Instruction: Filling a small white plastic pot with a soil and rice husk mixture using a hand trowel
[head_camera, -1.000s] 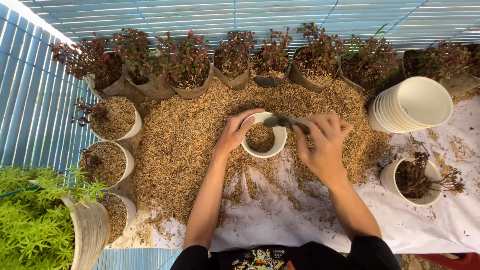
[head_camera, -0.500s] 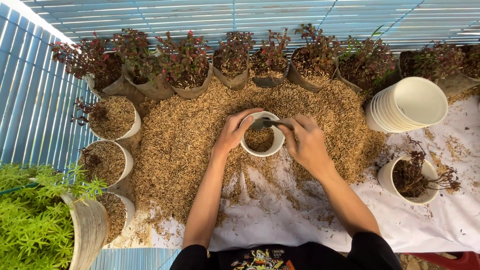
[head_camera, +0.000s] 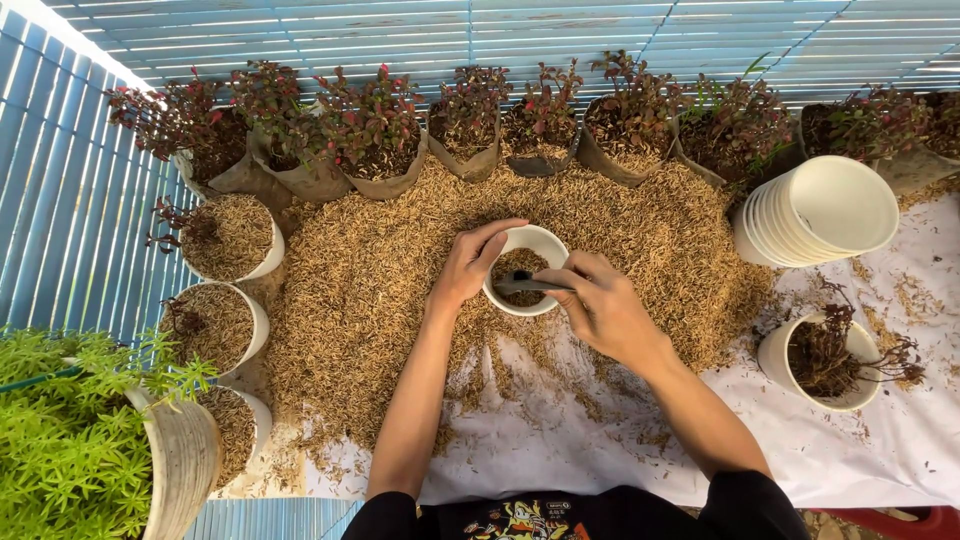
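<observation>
Left hand (head_camera: 468, 268) grips a husk-filled white pot (head_camera: 527, 270); right hand (head_camera: 600, 305) grips a dark scoop (head_camera: 520, 286).

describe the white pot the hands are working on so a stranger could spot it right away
Find the big heap of tan husks in the middle of the white sheet. At its centre sits a small white pot, gripped by the left hand. Unlike the pots along the edges, it holds no plant, and the right hand holds a dark tool over it.

Plant nursery potting spot, rice husk heap (head_camera: 380, 290), potted seedlings (head_camera: 370, 130), stacked white pots (head_camera: 820, 215)
</observation>
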